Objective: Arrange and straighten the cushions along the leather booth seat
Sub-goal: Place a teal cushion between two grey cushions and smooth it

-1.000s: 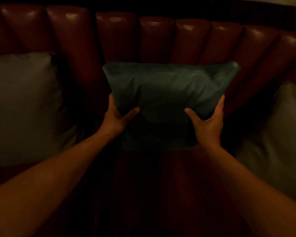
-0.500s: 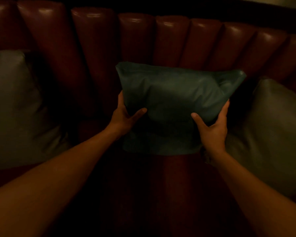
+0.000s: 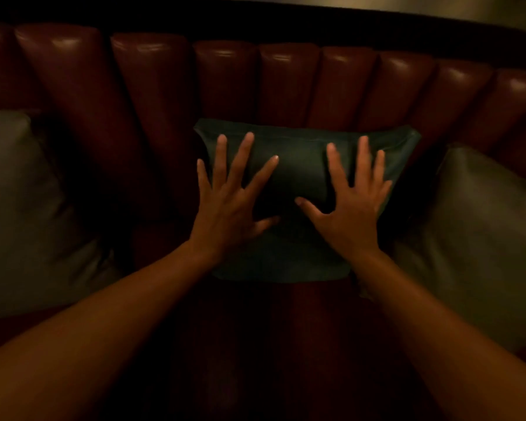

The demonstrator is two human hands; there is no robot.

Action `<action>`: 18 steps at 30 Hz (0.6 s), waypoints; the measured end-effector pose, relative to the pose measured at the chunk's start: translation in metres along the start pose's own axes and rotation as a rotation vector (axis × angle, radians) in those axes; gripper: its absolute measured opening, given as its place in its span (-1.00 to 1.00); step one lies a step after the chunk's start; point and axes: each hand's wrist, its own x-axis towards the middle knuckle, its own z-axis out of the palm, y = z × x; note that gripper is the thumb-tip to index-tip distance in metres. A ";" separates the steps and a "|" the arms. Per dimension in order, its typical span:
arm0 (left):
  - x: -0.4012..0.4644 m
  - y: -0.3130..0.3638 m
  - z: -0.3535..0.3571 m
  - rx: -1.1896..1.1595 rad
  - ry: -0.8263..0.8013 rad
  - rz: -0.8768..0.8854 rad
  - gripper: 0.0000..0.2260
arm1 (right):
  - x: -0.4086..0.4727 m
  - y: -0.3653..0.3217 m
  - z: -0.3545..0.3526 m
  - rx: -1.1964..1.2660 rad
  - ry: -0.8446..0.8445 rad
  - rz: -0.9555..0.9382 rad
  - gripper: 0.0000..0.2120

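Both hands, left hand (image 3: 230, 205) and right hand (image 3: 351, 208), fingers spread flat and gripping nothing, pat the green cushion (image 3: 301, 165) against the backrest (image 3: 225, 83); neighbouring cushions likely next.

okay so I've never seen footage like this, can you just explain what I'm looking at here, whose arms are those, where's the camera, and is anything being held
There is no machine here. The camera sits on a person's head and looks forward and down, so the two bare arms reaching in from the bottom are that person's own.

They face a dark red leather booth with a padded, ribbed back. Three cushions stand along it: a dark green cushion in the middle, leaning against the backrest, a grey cushion on the left and a grey cushion on the right.

Nothing is gripped. The left hand and right hand lie flat on the front of the green cushion with fingers spread, likely pressing or smoothing it into place. The light is dim, so finer detail is hard to tell.
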 end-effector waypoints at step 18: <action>0.008 -0.044 0.002 -0.636 0.064 -0.408 -0.13 | 0.001 -0.006 0.020 0.040 0.043 -0.091 -0.19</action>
